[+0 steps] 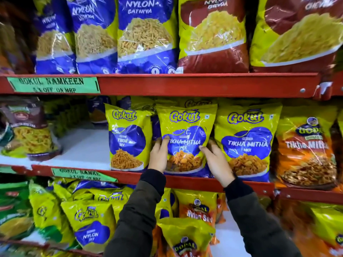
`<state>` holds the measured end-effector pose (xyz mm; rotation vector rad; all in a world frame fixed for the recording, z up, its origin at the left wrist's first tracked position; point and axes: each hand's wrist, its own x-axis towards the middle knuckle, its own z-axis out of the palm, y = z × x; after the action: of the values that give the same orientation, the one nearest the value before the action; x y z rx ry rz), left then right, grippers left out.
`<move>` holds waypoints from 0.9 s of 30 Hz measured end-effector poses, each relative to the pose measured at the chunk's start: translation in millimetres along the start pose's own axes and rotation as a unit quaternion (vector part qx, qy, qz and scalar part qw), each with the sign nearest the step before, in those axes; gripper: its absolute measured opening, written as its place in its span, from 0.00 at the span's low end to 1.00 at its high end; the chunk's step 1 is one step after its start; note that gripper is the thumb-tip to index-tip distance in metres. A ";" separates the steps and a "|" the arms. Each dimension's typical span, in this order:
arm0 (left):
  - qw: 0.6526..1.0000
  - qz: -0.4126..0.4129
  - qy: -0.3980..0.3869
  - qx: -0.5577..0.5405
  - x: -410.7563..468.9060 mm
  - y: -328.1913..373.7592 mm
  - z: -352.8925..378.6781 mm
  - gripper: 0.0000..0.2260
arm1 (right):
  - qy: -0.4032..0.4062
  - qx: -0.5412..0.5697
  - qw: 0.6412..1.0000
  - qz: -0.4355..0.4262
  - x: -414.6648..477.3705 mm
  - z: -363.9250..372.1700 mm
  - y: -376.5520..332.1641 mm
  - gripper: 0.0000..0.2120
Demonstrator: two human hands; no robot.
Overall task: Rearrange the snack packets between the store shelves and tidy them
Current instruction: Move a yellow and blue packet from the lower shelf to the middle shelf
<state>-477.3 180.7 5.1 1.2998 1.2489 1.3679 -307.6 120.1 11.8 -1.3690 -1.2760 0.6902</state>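
At centre frame, a yellow-and-blue plastic Tikha Mitha Mix packet (185, 140) stands upright on the red metal middle shelf (204, 182). The left hand (159, 154) and right hand (216, 160) clasp its two side edges, between two similar yellow packets.

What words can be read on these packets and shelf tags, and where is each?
"NYLON GATHIYA": blue packet, top shelf.
"NYLON CHEVDA": maroon packet, top shelf.
"GOKUL NAMKEEN", "OFF ON MRP": green shelf tag.
"Gokul TIKHA MITHA MIX": held packet, gripped by left hand and right hand; same on its right neighbour.
"Nylon Sev": orange packet, bottom shelf.
Small print and round seals: too blurred to read.
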 end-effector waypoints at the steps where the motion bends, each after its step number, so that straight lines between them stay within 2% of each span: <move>1: 1.000 0.021 0.009 -0.001 2.4 3.8 -1.0 0.18 | 0.019 0.008 1.000 -0.012 3.9 -2.5 -5.9 0.20; 4: 0.996 0.052 0.062 -0.026 9.1 19.8 -4.4 0.15 | 0.095 0.016 0.994 -0.048 20.1 -11.6 -22.0 0.09; 7: 0.995 0.073 0.064 0.013 17.0 32.4 -9.1 0.14 | 0.143 0.035 0.989 -0.020 33.5 -18.3 -26.9 0.11; 9: 0.993 0.092 0.065 0.028 20.5 37.0 -11.5 0.12 | 0.159 0.053 0.986 -0.020 35.7 -19.0 -25.2 0.07; 12: 0.989 0.103 0.105 0.030 23.2 39.6 -17.2 0.09 | 0.166 0.043 0.985 -0.023 38.5 -24.5 -23.6 0.06; 16: 0.984 0.116 0.126 0.048 25.2 42.6 -15.9 0.10 | 0.168 0.035 0.985 -0.023 46.5 -31.7 -26.9 0.04; 20: 0.977 0.125 0.155 0.076 22.0 43.3 -4.3 0.09 | 0.170 -0.006 0.985 -0.027 46.6 -27.1 -29.1 0.10; 22: 0.973 0.133 0.168 0.091 20.0 42.4 -1.8 0.10 | 0.168 -0.008 0.985 -0.029 46.9 -28.8 -29.3 0.05; 27: 0.959 0.180 0.184 0.119 5.5 39.5 1.9 0.16 | 0.196 -0.009 0.979 -0.063 38.7 -45.3 -30.8 0.07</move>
<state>-473.8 180.8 44.9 1.5425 1.5128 1.8256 -265.6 137.0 61.3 -1.3453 -1.0413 0.3017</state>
